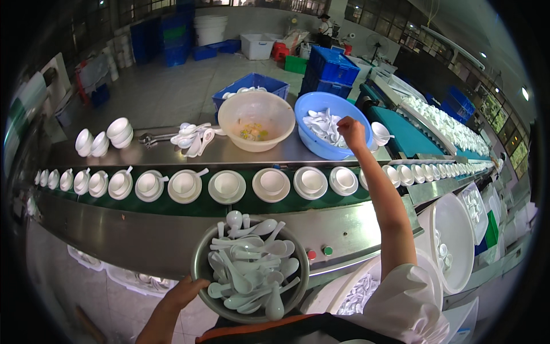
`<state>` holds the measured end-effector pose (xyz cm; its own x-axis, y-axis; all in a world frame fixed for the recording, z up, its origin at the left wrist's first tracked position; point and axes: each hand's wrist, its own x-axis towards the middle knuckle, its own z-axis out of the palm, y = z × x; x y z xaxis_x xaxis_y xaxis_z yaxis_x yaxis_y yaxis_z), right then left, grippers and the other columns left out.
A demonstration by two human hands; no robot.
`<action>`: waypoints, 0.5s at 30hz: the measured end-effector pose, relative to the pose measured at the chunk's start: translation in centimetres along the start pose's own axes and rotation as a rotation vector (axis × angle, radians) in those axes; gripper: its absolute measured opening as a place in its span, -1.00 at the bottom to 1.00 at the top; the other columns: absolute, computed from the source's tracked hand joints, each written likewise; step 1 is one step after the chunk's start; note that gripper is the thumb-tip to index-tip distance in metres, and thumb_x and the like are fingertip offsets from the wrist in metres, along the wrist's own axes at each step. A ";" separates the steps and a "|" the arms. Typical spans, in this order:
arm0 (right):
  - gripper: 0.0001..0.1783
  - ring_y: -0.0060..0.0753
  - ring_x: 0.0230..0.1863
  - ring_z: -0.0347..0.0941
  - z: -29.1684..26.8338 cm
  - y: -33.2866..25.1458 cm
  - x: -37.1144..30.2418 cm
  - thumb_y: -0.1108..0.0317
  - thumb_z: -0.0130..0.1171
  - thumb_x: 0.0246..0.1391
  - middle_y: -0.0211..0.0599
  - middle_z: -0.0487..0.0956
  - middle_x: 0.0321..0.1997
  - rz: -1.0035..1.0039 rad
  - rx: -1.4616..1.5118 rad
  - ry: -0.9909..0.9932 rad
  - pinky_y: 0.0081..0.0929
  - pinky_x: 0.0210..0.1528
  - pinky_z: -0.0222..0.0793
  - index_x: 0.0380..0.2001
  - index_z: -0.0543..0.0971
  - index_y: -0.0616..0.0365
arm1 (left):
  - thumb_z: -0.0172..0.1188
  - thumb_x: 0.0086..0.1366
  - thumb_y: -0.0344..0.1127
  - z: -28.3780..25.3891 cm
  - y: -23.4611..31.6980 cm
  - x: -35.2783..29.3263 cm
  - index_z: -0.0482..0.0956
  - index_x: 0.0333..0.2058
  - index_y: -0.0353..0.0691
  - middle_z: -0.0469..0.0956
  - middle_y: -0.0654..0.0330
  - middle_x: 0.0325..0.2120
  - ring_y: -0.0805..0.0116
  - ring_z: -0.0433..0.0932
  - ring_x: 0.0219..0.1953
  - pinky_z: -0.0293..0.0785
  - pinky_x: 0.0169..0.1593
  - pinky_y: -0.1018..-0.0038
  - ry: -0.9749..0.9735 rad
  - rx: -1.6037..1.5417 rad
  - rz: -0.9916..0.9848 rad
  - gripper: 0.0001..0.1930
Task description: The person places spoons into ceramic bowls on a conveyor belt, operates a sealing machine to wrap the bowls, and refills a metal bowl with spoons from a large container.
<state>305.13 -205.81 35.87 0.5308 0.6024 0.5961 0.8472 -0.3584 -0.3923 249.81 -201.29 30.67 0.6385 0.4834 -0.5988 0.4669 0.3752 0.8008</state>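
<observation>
My left hand [188, 290] grips the left rim of a round steel bowl [199, 261] in front of me. White ceramic soup spoons [252, 265] are heaped in it. My right arm stretches across the conveyor, and my right hand [352, 133] is closed over the right side of a light blue basin [312, 143]. More white spoons [324, 125] lie in that basin. What the right fingers hold, if anything, I cannot make out. Between the two vessels runs a green conveyor belt [206, 203] with a row of white bowls on saucers [271, 184]; some sets at the left carry a spoon.
A cream basin [256, 112] with yellowish bits stands beside the blue one. Loose spoons [195, 140], a wrench [154, 139] and stacked bowls [120, 132] are left of it. Red [311, 254] and green [327, 250] buttons sit on the near ledge. Blue crates [332, 66] stand behind.
</observation>
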 end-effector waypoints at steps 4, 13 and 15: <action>-0.91 -0.55 -0.56 0.47 -3.3 1.1 -2.8 0.59 0.14 -0.24 -0.29 0.53 -0.59 0.055 0.219 -0.030 -0.66 -0.47 0.37 -0.53 0.50 0.25 | -0.02 0.03 -0.32 2.4 0.5 1.8 0.39 -0.24 -0.36 0.41 0.26 -0.41 0.49 0.35 -0.34 0.29 -0.26 0.57 -0.088 0.043 0.075 -0.69; -0.75 -0.62 -0.43 0.42 -6.0 -8.6 -15.2 0.43 0.18 -0.11 -0.35 0.50 -0.42 0.236 0.742 -0.772 -0.67 -0.43 0.39 -0.30 0.47 0.24 | 0.04 0.15 -0.04 3.8 2.6 3.4 0.15 0.05 -0.35 0.39 0.13 -0.28 0.38 0.39 -0.26 0.34 -0.18 0.51 -0.249 0.233 0.054 -0.39; -0.58 -0.53 -0.29 0.41 -6.0 -11.3 -15.6 0.35 0.16 -0.08 -0.33 0.47 -0.31 -0.036 0.529 -0.816 -0.58 -0.28 0.38 -0.11 0.37 0.22 | 0.04 0.15 -0.02 3.5 2.8 3.5 0.23 -0.04 -0.36 0.42 0.12 -0.32 0.37 0.41 -0.29 0.35 -0.22 0.48 -0.041 0.327 0.251 -0.44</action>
<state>287.37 -215.42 35.21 0.1569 0.9873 0.0234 0.6368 -0.0831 -0.7665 255.53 -201.31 30.88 0.7780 0.4939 -0.3883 0.4591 -0.0251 0.8880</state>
